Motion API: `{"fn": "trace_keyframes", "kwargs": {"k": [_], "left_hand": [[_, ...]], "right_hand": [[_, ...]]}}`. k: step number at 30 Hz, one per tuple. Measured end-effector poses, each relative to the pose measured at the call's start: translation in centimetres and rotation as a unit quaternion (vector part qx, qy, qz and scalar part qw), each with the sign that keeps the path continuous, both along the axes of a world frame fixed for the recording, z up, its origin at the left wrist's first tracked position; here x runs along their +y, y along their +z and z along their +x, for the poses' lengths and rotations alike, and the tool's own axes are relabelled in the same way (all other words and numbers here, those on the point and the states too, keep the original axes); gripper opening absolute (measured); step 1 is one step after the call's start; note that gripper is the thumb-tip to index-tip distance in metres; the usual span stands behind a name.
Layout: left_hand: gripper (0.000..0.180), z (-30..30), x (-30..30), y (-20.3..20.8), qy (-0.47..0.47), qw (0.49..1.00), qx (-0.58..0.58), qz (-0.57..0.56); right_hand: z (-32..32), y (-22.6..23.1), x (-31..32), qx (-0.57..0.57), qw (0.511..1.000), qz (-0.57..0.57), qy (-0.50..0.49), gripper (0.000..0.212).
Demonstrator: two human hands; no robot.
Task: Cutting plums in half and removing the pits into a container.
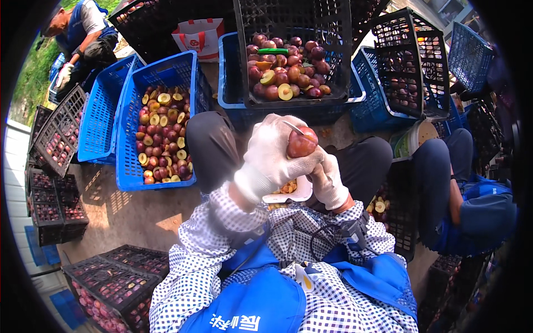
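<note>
A red plum (pixel 301 143) is held up before me between my two white-gloved hands. My left hand (pixel 265 152) curls around its left side, fingers closed. From those fingers a thin metal knife blade (pixel 294 127) lies across the top of the plum; its handle is hidden inside the glove. My right hand (pixel 328 180) is closed at the plum's lower right, its fingertips partly covered. Just below the hands, a white container (pixel 302 191) holds small orange-brown pieces, partly hidden. Ahead, a black crate (pixel 294 16) holds whole and cut plums, with a green-handled tool (pixel 273 51) on top.
A blue crate (pixel 194 83) of halved plums stands left, beside another blue crate (pixel 100 133). A red-and-white bag (pixel 199 41) is behind. Plum-filled black crates (pixel 119 272) stand lower left. One person (pixel 83 28) works far left; another's knee (pixel 436 161) is close right, near a tub (pixel 408 141).
</note>
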State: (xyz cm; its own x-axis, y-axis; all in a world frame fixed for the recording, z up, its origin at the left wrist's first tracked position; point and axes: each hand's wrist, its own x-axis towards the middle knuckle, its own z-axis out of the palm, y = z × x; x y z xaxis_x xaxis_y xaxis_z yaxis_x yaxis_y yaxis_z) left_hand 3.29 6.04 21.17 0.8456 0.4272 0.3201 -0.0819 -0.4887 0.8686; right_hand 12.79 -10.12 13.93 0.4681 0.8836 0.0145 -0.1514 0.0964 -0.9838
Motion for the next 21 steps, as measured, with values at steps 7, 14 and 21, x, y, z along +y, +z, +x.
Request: {"fn": "trace_keyframes", "kwargs": {"k": [7, 14, 21], "left_hand": [[0.052, -0.2, -1.8, -2.5, -0.098, 0.869, -0.1, -0.475], [0.06, 2.6, 0.7, 0.7, -0.147, 0.951, 0.049, -0.268], [0.066, -0.7, -0.5, -3.9, -0.045, 0.91, -0.047, -0.409]], "right_hand": [[-4.2, -1.9, 2.7, 0.036, 0.989, 0.003, -0.142, 0.077], [1.3, 1.1, 0.8, -0.063, 0.993, 0.029, -0.092, 0.037], [-3.8, 1.0, 1.6, -0.166, 0.98, -0.078, -0.082, 0.035]]}}
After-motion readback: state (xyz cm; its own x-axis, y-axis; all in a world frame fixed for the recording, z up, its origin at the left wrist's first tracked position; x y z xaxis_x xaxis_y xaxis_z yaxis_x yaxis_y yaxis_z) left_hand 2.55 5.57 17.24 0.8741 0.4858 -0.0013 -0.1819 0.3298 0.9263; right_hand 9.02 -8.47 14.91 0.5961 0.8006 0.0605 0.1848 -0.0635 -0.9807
